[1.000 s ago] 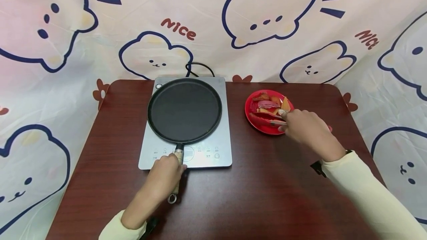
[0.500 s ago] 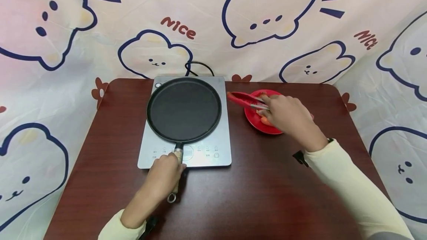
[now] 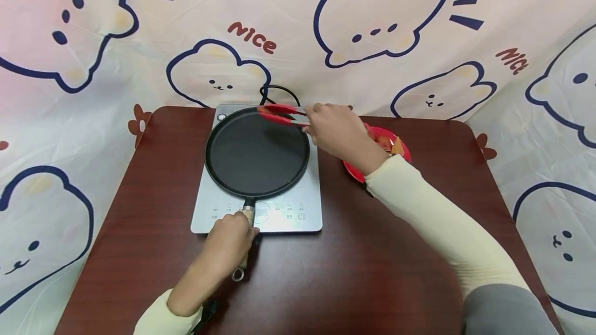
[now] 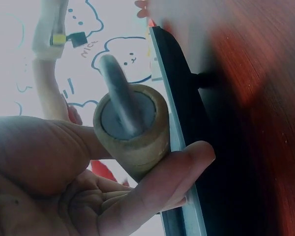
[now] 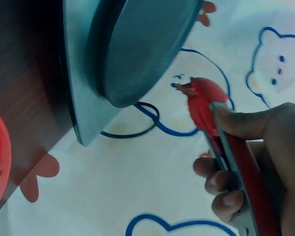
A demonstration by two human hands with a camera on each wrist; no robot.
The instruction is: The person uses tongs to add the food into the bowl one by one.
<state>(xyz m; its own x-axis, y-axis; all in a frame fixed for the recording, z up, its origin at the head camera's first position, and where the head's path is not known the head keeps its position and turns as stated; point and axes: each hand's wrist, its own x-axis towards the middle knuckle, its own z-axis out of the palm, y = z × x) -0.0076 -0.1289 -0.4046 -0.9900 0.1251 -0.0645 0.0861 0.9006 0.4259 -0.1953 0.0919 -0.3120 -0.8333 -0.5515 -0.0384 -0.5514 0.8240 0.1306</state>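
My left hand grips the wooden handle of a flat black frying pan, which sits on a silver induction cooktop. In the left wrist view the metal hanging loop at the handle's end faces the camera. My right hand holds red-tipped metal tongs over the pan's far right rim. A small brownish piece of food pokes out between the tongs' red tips, mostly hidden by them. Behind the right forearm, a red plate bears several food pieces, partly covered from view.
A dark wooden table carries everything. The black power cord loops behind the cooktop. A cartoon-printed cloth hangs close along the back and sides. My right forearm crosses over the table's right half.
My right hand has lifted the tongs off the red plate and swung them left to the pan's far rim, with a food piece in the tips. The left hand stays on the handle.
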